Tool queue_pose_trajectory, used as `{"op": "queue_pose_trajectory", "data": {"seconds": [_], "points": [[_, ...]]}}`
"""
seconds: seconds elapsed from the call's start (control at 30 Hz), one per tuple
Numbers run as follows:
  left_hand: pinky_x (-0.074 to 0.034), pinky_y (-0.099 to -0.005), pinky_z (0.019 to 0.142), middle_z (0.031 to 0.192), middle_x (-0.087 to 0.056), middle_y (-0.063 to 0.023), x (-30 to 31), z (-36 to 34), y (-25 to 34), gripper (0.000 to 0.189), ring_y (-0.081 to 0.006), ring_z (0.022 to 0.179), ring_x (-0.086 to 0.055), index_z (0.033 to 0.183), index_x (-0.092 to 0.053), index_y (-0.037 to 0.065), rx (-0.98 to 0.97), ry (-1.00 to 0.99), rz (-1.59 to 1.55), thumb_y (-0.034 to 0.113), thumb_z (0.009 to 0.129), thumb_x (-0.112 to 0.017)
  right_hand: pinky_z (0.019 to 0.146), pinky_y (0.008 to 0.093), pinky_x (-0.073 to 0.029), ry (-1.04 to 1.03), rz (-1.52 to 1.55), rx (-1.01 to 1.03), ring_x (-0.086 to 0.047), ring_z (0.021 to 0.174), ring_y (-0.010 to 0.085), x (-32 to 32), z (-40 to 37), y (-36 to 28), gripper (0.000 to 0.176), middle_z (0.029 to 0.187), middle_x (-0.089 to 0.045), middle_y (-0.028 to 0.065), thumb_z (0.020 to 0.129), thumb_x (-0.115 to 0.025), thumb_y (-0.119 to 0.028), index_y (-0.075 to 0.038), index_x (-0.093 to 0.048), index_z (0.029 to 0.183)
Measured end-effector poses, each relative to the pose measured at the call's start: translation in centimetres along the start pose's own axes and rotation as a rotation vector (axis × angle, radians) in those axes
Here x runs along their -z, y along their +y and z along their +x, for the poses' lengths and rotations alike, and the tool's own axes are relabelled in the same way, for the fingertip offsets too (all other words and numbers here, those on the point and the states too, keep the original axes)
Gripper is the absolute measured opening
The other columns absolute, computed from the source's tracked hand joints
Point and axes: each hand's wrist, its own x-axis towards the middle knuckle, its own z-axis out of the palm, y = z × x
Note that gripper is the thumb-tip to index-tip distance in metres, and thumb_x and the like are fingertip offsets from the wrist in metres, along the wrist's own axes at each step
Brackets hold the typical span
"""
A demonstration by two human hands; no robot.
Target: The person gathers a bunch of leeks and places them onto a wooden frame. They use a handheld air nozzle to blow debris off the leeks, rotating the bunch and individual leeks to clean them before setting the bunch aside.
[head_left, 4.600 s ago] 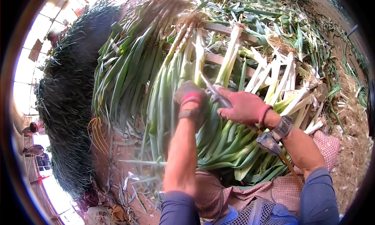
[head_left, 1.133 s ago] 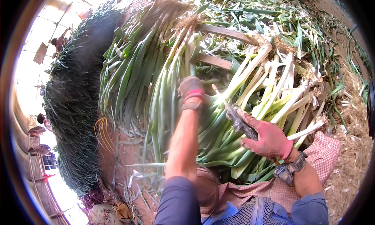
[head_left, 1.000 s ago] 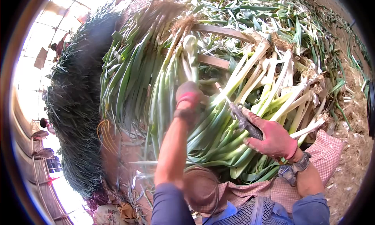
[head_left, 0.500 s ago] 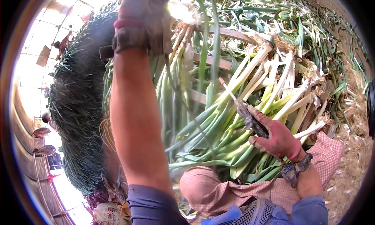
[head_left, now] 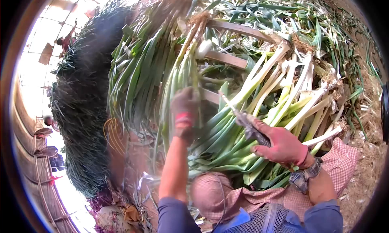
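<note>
My right hand (head_left: 281, 146), in a pink work glove, is closed around the grey wrapped handle of a thin-bladed knife (head_left: 252, 129). Its narrow blade points up and left over a pile of long green onions (head_left: 227, 131) lying across my lap, white root ends to the upper right. My left hand (head_left: 184, 105), gloved and smeared by motion, is left of that pile. It overlaps the lower part of an upright bunch of green onions (head_left: 181, 71) with roots at the top. Checked cloth (head_left: 212, 196) covers my legs.
Wooden slats (head_left: 231, 59) run behind the pile. More onions (head_left: 137, 71) hang over them at the left, beside a tall dark green stack (head_left: 81, 107). Leaf scraps (head_left: 279, 14) cover the far ground, and root trimmings (head_left: 362, 160) lie at right. A person (head_left: 49, 121) is far left.
My left hand has come down from the top of the view to the middle, and the long leaves hanging near it are gone. My right hand with the knife has shifted slightly left.
</note>
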Motion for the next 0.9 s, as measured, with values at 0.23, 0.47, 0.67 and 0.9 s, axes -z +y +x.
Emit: {"op": "queue_pose_trajectory", "data": {"seconds": [0.23, 0.47, 0.67, 0.9], "points": [[-0.058, -0.0477, 0.097, 0.123, -0.076, -0.0191, -1.4, 3.7, 2.9, 0.054, -0.0361, 0.116, -0.072, 0.117, -0.075, 0.006, 0.324, -0.228, 0.265, 0.046, 0.082, -0.083, 0.089, 0.0521, -0.056, 0.098, -0.158, 0.125, -0.072, 0.097, 0.0458, -2.7, 3.0, -1.0, 0.087, 0.102, -0.073, 0.0275, 0.09, -0.072, -0.048, -0.012, -0.04, 0.163], [-0.059, -0.0431, 0.091, 0.108, -0.079, -0.0225, 0.7, 2.4, 4.2, 0.052, -0.0367, 0.104, -0.076, 0.109, -0.08, 0.002, 0.296, -0.467, -0.004, 0.041, 0.075, -0.087, 0.091, 0.0525, -0.057, 0.098, -0.257, -0.06, -0.072, 0.098, 0.0468, -1.2, 3.1, -2.4, 0.086, 0.1, -0.074, 0.0284, 0.091, -0.069, -0.051, -0.017, -0.04, 0.164], [-0.058, -0.0414, 0.081, 0.089, -0.077, -0.0155, -2.7, -2.9, 3.0, 0.042, -0.0291, 0.085, -0.075, 0.091, -0.071, 0.007, 0.247, -0.377, -0.092, 0.035, 0.067, -0.091, 0.092, 0.0512, -0.057, -0.025, -0.36, -0.147, -0.073, 0.097, 0.0455, 0.1, 4.9, -4.1, 0.085, 0.103, -0.075, 0.0275, 0.093, -0.067, -0.05, -0.013, -0.039, 0.164], [-0.059, -0.0394, 0.09, 0.101, -0.081, -0.0121, -2.7, -2.4, 2.6, 0.057, -0.0283, 0.096, -0.078, 0.123, -0.075, 0.006, 0.125, -0.36, -0.044, 0.032, 0.073, -0.085, 0.093, 0.0509, -0.057, 0.086, -0.376, -0.167, -0.073, 0.101, 0.0451, 1.2, 7.1, -4.3, 0.084, 0.105, -0.075, 0.0282, 0.095, -0.066, -0.049, -0.012, -0.037, 0.165]]}}
